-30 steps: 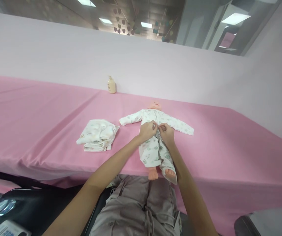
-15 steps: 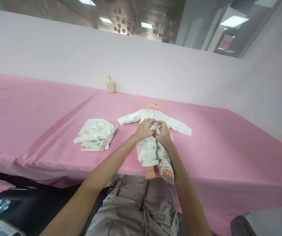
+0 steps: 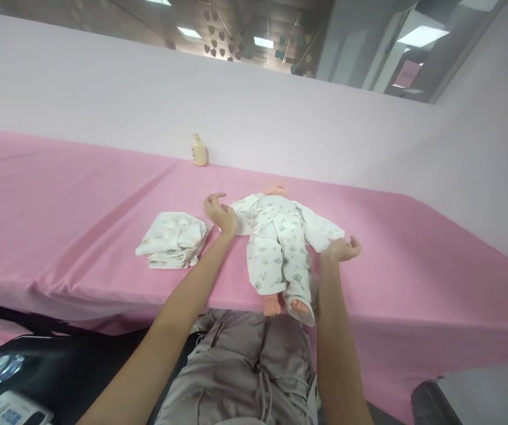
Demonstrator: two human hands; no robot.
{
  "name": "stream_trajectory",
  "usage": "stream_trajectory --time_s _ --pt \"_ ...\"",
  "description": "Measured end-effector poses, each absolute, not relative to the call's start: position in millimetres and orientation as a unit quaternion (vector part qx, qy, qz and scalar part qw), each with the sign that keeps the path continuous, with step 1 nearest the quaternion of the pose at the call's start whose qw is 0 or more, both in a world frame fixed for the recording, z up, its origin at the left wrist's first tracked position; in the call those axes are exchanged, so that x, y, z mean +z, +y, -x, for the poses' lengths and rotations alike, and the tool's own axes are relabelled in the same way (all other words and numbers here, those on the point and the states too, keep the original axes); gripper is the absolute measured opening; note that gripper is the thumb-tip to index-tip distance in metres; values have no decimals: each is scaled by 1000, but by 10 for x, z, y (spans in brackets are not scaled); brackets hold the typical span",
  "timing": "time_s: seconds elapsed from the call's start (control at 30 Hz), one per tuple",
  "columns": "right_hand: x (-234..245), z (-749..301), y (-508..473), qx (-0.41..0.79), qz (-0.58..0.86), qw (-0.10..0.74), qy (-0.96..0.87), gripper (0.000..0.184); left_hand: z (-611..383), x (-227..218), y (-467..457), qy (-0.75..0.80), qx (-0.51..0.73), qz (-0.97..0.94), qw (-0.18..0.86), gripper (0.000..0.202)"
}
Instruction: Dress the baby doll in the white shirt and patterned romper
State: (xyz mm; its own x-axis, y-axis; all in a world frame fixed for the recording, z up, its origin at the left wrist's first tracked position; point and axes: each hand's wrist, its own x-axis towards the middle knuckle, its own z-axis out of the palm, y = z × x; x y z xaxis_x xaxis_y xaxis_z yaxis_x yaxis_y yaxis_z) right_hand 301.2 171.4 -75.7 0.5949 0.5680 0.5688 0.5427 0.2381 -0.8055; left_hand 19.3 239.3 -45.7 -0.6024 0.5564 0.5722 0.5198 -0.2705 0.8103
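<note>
A baby doll lies on its back on the pink-covered table, wearing white printed pants (image 3: 266, 265) and a white printed top (image 3: 254, 206) whose front panels are spread to both sides. My left hand (image 3: 220, 213) is at the end of the sleeve on the left, fingers loosely bent and apart, holding nothing I can see. At the other sleeve, my right hand (image 3: 344, 249) rests with its back against the white cloth, fingers half curled and pointing outward. Both bare doll feet (image 3: 272, 306) stick out of the pant legs.
Left of the doll sits a stack of folded white printed cloth (image 3: 176, 239). A pale yellow pump bottle (image 3: 199, 151) stands by the wall. The pink tablecloth (image 3: 81, 200) drops over the front edge, close to my lap. A black chair (image 3: 72, 372) is at lower left.
Both hands were together at the doll's waist, gripping cloth there. They have moved apart to either side, the top's panels now lie spread open, and the waist of the pants shows.
</note>
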Motion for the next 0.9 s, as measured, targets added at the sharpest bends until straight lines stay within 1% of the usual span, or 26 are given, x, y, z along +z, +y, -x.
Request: stream_trajectory --time_s 0.07,0.1,0.13,0.17,0.23,0.3,0.4,0.5,0.57,0.63,0.73,0.8,0.9 --pt "-729 -2879 1709 -54 639 681 -354 37 -290 -470 2342 548 623 -557 31 30" --pt "-711 -2785 1718 -57 632 690 -347 37 -362 -482 2316 509 596 -619 52 27" --pt "-695 -2686 1731 -41 619 687 -379 37 -437 -500 2293 473 561 -675 76 27" --pt "-685 -2593 1748 -5 600 670 -437 38 -505 -522 2274 446 521 -720 105 34" --pt "-690 -2454 1785 87 560 606 -559 48 -597 -571 2246 422 450 -769 165 52" --pt "-720 -2396 1819 148 552 553 -606 59 -617 -606 2229 421 413 -783 199 61" --pt "-771 -2418 1851 170 560 523 -620 64 -571 -596 2202 411 410 -797 165 60" --pt "-764 -2466 1842 140 570 502 -636 66 -539 -523 2120 402 388 -823 104 51" --pt "-718 -2480 1801 108 594 472 -643 68 -532 -468 2014 398 366 -838 76 47" --pt "-657 -2477 1727 56 626 421 -654 64 -515 -425 1869 384 343 -855 61 43" --pt "-589 -2454 1559 -48 657 318 -682 45 -445 -394 1623 361 320 -873 68 41" --pt "-582 -2440 1411 -105 659 263 -697 37 -377 -395 1462 359 315 -874 91 43" --pt "-632 -2440 1150 -149 654 223 -708 27 -277 -420 1239 364 308 -869 128 48"
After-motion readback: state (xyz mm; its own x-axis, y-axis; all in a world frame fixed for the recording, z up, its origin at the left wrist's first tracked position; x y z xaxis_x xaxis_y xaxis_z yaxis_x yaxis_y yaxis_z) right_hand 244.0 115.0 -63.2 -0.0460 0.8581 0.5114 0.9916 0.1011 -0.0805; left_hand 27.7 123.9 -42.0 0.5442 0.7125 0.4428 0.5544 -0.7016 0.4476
